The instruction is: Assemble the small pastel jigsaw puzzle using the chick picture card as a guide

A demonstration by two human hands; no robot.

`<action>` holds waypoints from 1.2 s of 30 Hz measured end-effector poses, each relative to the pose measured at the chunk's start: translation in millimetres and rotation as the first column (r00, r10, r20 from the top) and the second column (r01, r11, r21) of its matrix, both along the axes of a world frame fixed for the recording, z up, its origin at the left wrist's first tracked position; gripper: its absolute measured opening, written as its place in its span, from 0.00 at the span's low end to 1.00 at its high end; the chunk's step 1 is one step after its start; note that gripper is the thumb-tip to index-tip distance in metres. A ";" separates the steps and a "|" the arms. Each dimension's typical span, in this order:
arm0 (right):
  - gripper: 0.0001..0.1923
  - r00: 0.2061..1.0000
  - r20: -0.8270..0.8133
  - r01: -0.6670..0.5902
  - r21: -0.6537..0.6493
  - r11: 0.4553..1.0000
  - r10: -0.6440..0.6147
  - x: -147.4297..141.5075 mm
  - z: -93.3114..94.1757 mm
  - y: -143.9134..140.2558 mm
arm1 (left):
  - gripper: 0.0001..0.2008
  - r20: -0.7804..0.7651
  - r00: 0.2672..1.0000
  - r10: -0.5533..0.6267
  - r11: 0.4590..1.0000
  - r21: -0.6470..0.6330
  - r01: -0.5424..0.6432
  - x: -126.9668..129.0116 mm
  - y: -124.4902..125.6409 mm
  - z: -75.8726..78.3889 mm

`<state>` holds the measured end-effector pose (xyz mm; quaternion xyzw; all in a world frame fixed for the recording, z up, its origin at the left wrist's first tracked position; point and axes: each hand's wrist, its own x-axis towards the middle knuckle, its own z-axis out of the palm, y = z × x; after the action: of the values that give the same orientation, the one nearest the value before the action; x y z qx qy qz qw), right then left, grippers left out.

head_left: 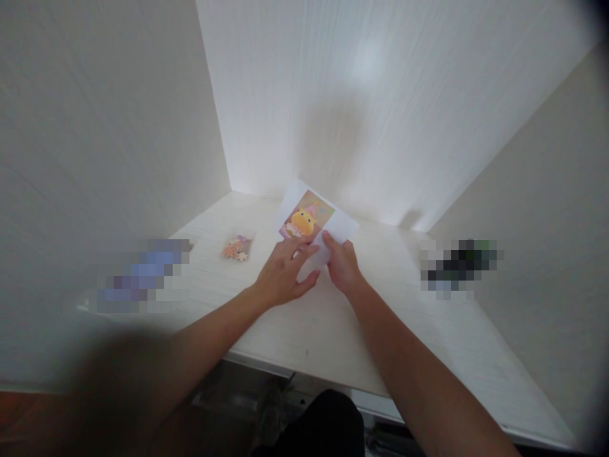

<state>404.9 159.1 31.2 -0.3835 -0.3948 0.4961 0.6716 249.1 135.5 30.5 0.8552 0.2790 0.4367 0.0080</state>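
Well left of the white paper sheet printed with a yellow cartoon character [307, 219] lies a blurred-out bluish shape [152, 266]; nearer its left, a clear plastic packet of small pastel pieces [238, 248]. Your left hand [285, 270] lies over the sheet's lower left, thumb and forefinger parted; whether it grips, you cannot tell. Your right hand [342, 261] pinches the sheet's lower right, thumb on top. Well right of the sheet sits a blurred-out dark shape [461, 260].

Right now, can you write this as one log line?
left hand: open, over cartoon-printed sheet | right hand: gripping sheet, thumb on top | bag of puzzle pieces: on white table, left of sheet
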 end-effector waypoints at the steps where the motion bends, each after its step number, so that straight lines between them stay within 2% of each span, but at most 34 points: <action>1: 0.19 1.000 0.007 -0.009 -0.016 1.000 0.009 7.2 2.0 2.4 | 0.27 0.078 0.995 0.061 0.998 -0.039 -0.058 -3.0 3.5 -0.3; 3: 0.20 0.995 0.031 -0.097 -0.048 0.994 0.098 21.2 7.5 4.4 | 0.30 0.274 0.942 0.195 0.966 -0.219 -0.137 -10.0 14.5 -2.5; 4: 0.20 0.987 0.044 -0.154 -0.057 0.986 0.156 27.5 10.2 4.1 | 0.33 0.361 0.897 0.257 0.928 -0.351 -0.125 -13.4 21.3 -4.4; 6: 0.22 0.962 0.070 -0.260 -0.077 0.963 0.265 37.9 13.5 2.4 | 0.40 0.499 0.797 0.341 0.787 -0.615 0.048 -18.6 34.3 -9.4; 8: 0.24 0.933 0.092 -0.337 -0.110 0.935 0.347 45.2 13.3 0.8 | 0.42 0.535 0.772 0.344 0.701 -0.693 0.169 -20.8 43.0 -14.3; 10: 0.24 0.912 0.100 -0.379 -0.161 0.911 0.397 50.0 10.1 0.9 | 0.42 0.554 0.768 0.320 0.673 -0.704 0.228 -20.9 46.1 -17.8; 12: 0.23 0.916 0.111 -0.354 -0.221 0.909 0.384 53.1 5.2 3.1 | 0.42 0.578 0.752 0.317 0.669 -0.698 0.255 -20.7 45.9 -19.6; 15: 0.18 0.945 0.188 -0.209 -0.274 0.939 0.266 57.0 -3.1 9.6 | 0.43 0.602 0.720 0.346 0.698 -0.678 0.231 -23.3 45.8 -20.4; 18: 0.15 0.944 0.301 -0.059 -0.242 0.968 0.133 61.8 -10.2 16.5 | 0.39 0.596 0.704 0.386 0.736 -0.660 0.155 -28.9 48.7 -20.3; 20: 0.14 0.936 0.344 -0.002 -0.215 0.977 0.078 65.3 -13.4 20.1 | 0.35 0.577 0.706 0.410 0.756 -0.649 0.091 -31.9 51.0 -20.0; 28: 0.15 0.907 0.419 0.109 -0.140 0.984 -0.041 76.1 -18.2 28.0 | 0.31 0.474 0.763 0.440 0.796 -0.599 -0.087 -32.4 55.1 -20.7; 36: 0.18 0.881 0.467 0.140 -0.105 0.985 -0.075 77.5 -19.8 30.4 | 0.31 0.315 0.818 0.481 0.790 -0.561 -0.248 -35.9 54.0 -20.6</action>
<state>482.4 189.5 11.4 -0.5564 -0.4864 0.3783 0.5575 213.2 189.4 9.9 0.6287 0.5361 0.5254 0.2032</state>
